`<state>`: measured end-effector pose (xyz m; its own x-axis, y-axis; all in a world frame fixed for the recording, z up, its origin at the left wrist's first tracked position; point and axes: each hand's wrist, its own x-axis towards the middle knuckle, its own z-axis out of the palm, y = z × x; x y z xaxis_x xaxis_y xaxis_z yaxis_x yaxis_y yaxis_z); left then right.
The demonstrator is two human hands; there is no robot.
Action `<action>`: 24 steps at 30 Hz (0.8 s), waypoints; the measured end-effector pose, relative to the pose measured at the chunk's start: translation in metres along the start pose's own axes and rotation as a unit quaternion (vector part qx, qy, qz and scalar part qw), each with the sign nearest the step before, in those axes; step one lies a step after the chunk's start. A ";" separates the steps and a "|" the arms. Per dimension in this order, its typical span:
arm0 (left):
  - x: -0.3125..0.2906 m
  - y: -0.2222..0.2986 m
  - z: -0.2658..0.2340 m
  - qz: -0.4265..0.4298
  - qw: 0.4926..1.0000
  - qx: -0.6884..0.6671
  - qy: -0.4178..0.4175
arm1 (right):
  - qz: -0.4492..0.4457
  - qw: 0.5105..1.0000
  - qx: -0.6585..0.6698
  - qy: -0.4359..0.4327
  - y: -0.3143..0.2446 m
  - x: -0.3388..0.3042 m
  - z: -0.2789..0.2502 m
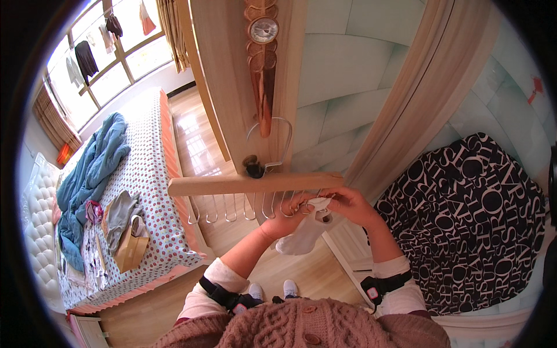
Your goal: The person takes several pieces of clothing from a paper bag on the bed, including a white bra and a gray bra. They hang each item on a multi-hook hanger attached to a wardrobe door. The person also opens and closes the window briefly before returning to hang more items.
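Note:
A white sock (299,238) hangs between my hands just below the right end of a wooden hanger (255,184). My left hand (285,222) is closed on the sock's upper part, partly behind the metal hooks (231,209) that line the hanger's underside. With fingers pinched, my right hand (348,204) grips the sock's opening close to the rightmost hooks. Whether the sock touches a hook is hard to make out. The hanger's wire hook (288,139) rises to the lower end of a copper-coloured door handle (264,75).
A pale wood cabinet door (226,75) stands in front of me. On the left, a dotted bed (156,203) bears a blue quilt (93,168), grey clothing (120,216) and a brown paper bag (132,251). A black cloth with white letters (464,232) covers something at right.

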<state>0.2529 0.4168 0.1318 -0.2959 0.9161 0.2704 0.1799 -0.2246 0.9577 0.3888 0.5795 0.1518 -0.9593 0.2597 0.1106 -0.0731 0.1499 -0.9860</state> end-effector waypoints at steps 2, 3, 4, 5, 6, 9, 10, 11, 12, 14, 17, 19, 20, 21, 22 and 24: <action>0.002 0.000 -0.004 -0.039 0.999 0.024 -0.027 | 0.015 0.999 0.033 -0.007 -0.001 0.000 0.001; 0.002 -0.001 -0.006 -0.058 0.997 0.037 -0.039 | 0.009 0.999 0.046 -0.008 -0.002 0.000 0.001; 0.002 -0.002 -0.006 -0.039 0.998 0.038 -0.036 | 0.002 0.998 0.060 -0.009 -0.003 0.000 0.003; 0.004 -0.003 -0.006 -0.019 0.999 0.039 -0.033 | -0.011 0.997 0.078 -0.011 -0.004 0.001 0.004; 0.004 -0.004 -0.006 -0.012 0.999 0.036 -0.031 | 0.002 0.996 0.083 -0.014 -0.006 0.001 0.004; 0.004 -0.005 -0.009 -0.104 0.994 0.027 -0.031 | 0.012 0.994 0.106 -0.021 -0.010 0.001 0.005; 0.005 -0.005 -0.011 -0.092 0.994 0.046 -0.046 | 0.008 0.994 0.108 -0.021 -0.011 0.002 0.005; 0.006 -0.004 -0.012 -0.058 0.995 0.063 -0.057 | -0.006 0.993 0.114 -0.024 -0.011 0.003 0.005; 0.007 -0.004 -0.013 -0.024 0.994 0.080 -0.066 | 0.011 0.993 0.120 -0.023 -0.011 0.003 0.005; 0.008 -0.005 -0.014 -0.033 0.994 0.092 -0.058 | 0.023 0.990 0.136 -0.025 -0.010 0.006 0.006; 0.007 -0.010 -0.015 -0.025 0.987 0.150 -0.056 | 0.009 0.995 0.098 -0.030 -0.010 0.011 0.007; 0.007 -0.016 -0.014 -0.034 0.988 0.140 -0.055 | 0.030 0.996 0.077 -0.025 -0.010 0.012 0.008; 0.008 -0.020 -0.013 -0.047 0.992 0.104 -0.052 | 0.030 0.997 0.062 -0.024 -0.011 0.012 0.008; 0.007 -0.024 -0.012 -0.060 0.995 0.068 -0.049 | 0.033 0.997 0.067 -0.025 -0.011 0.014 0.008; 0.005 -0.028 -0.011 -0.060 0.996 0.055 -0.047 | 0.025 0.997 0.067 -0.028 -0.011 0.015 0.009; 0.003 -0.034 -0.009 -0.047 0.998 0.020 -0.043 | 0.022 0.997 0.072 -0.027 -0.010 0.016 0.008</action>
<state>0.2378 0.4239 0.1009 -0.2325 0.9577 0.1694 0.1929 -0.1253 0.9732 0.3721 0.5744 0.1620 -0.9755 0.2101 0.0646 -0.0662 -0.0004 -0.9978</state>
